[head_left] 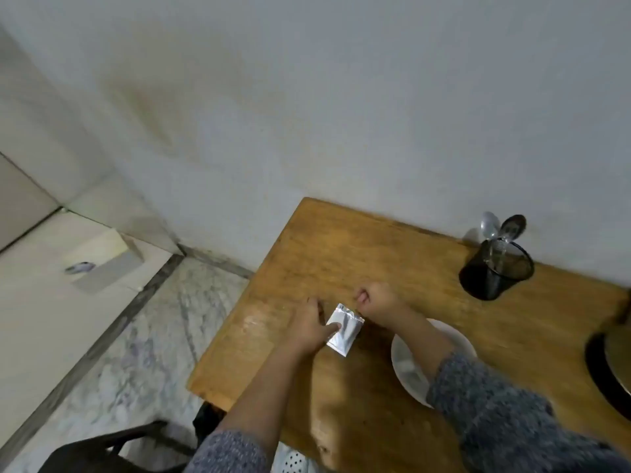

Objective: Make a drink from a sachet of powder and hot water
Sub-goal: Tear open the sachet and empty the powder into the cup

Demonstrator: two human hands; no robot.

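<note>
**Head view: silver sachet pinched between two hands over a wooden table**

Head camera looks down on a small, flat, rectangular silver foil sachet (344,330) with a shiny, slightly crinkled face; no print or label can be read on it. The left hand (312,325) holds it along its left edge, thumb pressed flat on the foil and fingers behind. The right hand (377,301) is curled into a loose fist, pinching the sachet's upper right corner.

Beneath the grip lies a worn, honey-coloured wooden table (341,254) with a scuffed, matt grain. Just right of the sachet and partly under the right forearm sits a round white plate (406,370), smooth and glossy. Farther right and beyond the hands stands a black wire-mesh cylindrical holder (495,273) with metal spoons (505,228) upright in it, bowls up. At the far right edge a dark rounded object (609,363) is cut off by the frame. Both forearms wear grey-blue knitted sleeves (495,414) pushed back.
</note>
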